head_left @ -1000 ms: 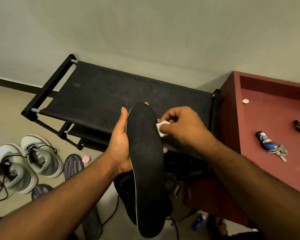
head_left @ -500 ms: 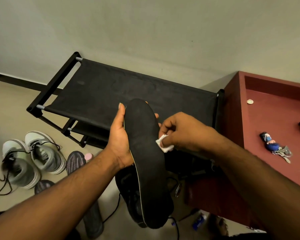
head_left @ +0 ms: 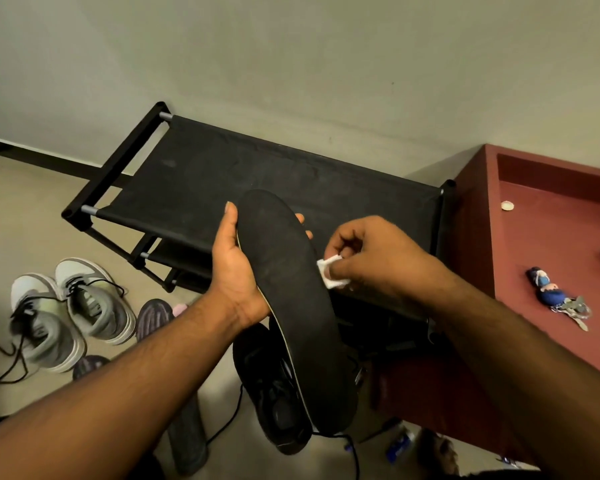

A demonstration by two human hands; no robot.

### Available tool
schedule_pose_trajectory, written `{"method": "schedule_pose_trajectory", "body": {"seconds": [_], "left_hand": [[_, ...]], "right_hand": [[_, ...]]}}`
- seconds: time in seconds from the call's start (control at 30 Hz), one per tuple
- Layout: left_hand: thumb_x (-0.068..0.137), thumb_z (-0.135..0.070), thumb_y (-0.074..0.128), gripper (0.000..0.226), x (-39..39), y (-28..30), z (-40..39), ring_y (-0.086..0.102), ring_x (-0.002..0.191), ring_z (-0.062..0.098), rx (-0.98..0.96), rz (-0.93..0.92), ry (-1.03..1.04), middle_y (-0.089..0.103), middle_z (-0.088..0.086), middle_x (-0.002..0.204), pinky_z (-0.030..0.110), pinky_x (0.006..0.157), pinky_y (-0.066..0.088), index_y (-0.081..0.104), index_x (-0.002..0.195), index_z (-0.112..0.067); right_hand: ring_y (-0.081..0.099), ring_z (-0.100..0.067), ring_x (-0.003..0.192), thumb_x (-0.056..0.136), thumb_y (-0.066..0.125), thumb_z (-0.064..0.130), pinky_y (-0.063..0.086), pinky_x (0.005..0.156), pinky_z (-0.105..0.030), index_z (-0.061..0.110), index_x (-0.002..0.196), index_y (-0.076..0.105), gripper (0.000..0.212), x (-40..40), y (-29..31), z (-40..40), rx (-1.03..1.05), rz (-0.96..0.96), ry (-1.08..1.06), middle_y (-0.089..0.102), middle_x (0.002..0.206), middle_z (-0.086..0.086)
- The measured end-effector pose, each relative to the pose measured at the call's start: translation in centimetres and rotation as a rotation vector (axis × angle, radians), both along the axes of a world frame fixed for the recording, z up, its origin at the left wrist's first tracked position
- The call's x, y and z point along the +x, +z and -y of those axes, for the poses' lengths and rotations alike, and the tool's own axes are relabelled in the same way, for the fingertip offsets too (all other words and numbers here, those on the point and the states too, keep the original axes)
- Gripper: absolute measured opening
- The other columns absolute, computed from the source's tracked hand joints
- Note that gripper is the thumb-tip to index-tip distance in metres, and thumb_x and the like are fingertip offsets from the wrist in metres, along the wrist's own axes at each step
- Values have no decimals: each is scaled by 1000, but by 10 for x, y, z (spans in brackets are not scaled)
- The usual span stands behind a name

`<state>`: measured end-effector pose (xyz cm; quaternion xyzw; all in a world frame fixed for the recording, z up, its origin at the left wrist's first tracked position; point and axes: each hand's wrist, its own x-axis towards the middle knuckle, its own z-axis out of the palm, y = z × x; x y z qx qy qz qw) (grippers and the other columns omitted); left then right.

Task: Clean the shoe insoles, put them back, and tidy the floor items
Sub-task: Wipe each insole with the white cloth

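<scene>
A long black insole (head_left: 291,299) is held upright in front of me, toe end up. My left hand (head_left: 238,271) grips its left edge around the middle, thumb along the edge and fingertips showing past the far side. My right hand (head_left: 371,265) pinches a small white wipe (head_left: 331,277) against the insole's right edge. Below the insole a black shoe (head_left: 274,400) lies on the floor. Two dark grey insoles (head_left: 155,318) lie on the floor at the left, partly hidden by my left forearm.
A black fabric shoe rack (head_left: 257,188) stands against the wall behind the insole. A pair of grey sneakers (head_left: 73,310) sits on the floor at left. A red-brown cabinet top (head_left: 551,244) at right carries a keychain with a blue doll (head_left: 555,296).
My right hand has drawn the wipe down along the insole's right edge, from near the toe toward the middle. The left hand keeps its hold on the insole.
</scene>
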<state>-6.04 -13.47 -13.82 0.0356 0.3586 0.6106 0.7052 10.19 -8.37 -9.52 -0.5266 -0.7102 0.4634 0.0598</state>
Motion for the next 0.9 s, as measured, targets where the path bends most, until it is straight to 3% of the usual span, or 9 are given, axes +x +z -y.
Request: {"method": "schedule_pose_trajectory", "body": {"seconds": [0.07, 0.2, 0.27, 0.37, 0.43, 0.6, 0.7, 0.83, 0.9], "left_hand": [[90, -71, 34, 77, 1, -2, 1, 63, 93, 24, 4, -9, 14, 68, 10, 99, 38, 92, 51, 79, 86, -10], [90, -71, 34, 78, -1, -2, 1, 64, 88, 24, 13, 26, 54, 69, 11, 94, 40, 78, 60, 78, 87, -7], [89, -71, 36, 76, -2, -4, -1, 64, 90, 25, 9, 21, 68, 68, 11, 100, 43, 89, 54, 78, 90, -8], [88, -72, 38, 74, 1, -6, 0, 63, 93, 25, -9, 3, 53, 67, 10, 104, 40, 97, 47, 77, 92, -10], [87, -72, 39, 74, 4, -7, 0, 62, 95, 26, -21, 1, 44, 67, 11, 105, 40, 96, 48, 75, 98, -8], [87, -71, 41, 75, 6, -8, 1, 64, 95, 27, -47, -8, 70, 68, 12, 106, 40, 94, 50, 73, 102, -5], [87, -72, 39, 77, 8, -6, 3, 68, 92, 27, -23, 2, 8, 69, 12, 101, 39, 88, 53, 74, 100, -4], [88, -70, 38, 73, 15, -7, 6, 69, 87, 25, 9, 8, -32, 69, 11, 97, 38, 83, 55, 76, 92, -8], [89, -68, 37, 71, 19, -8, 7, 68, 88, 23, 19, 6, -47, 69, 10, 96, 37, 87, 53, 78, 89, -11]], "right_hand": [[62, -8, 57, 73, 75, 7, 51, 57, -23, 17, 74, 70, 11, -3, -2, 3, 68, 6, -5, 70, 69, -4], [65, -7, 60, 75, 74, 8, 56, 58, -21, 17, 76, 70, 10, -10, -6, 16, -49, 100, 174, 68, 68, 4], [66, -10, 57, 76, 74, 4, 55, 56, -24, 13, 76, 69, 10, -12, -5, 16, -117, -22, 88, 68, 65, 1], [60, -7, 55, 75, 73, 5, 48, 52, -17, 14, 75, 70, 10, -11, -6, 6, 47, -63, -145, 65, 63, 2], [57, -3, 58, 77, 73, 11, 45, 52, -13, 16, 75, 70, 6, -13, -9, 11, 187, 22, -123, 63, 65, 7], [60, -6, 59, 75, 73, 11, 49, 58, -20, 18, 72, 70, 8, -35, -11, 43, 110, -144, 40, 68, 68, 0], [66, -13, 62, 74, 74, 6, 55, 60, -28, 15, 75, 72, 10, -31, -4, 29, 30, -250, -79, 71, 70, -4], [59, 2, 53, 79, 71, 9, 43, 44, -11, 16, 76, 70, 7, -13, -7, 8, 153, -115, -254, 67, 68, 3], [58, 1, 54, 81, 70, 11, 42, 44, -9, 15, 75, 69, 7, -15, -14, 11, 216, -80, -253, 66, 66, 4]]}}
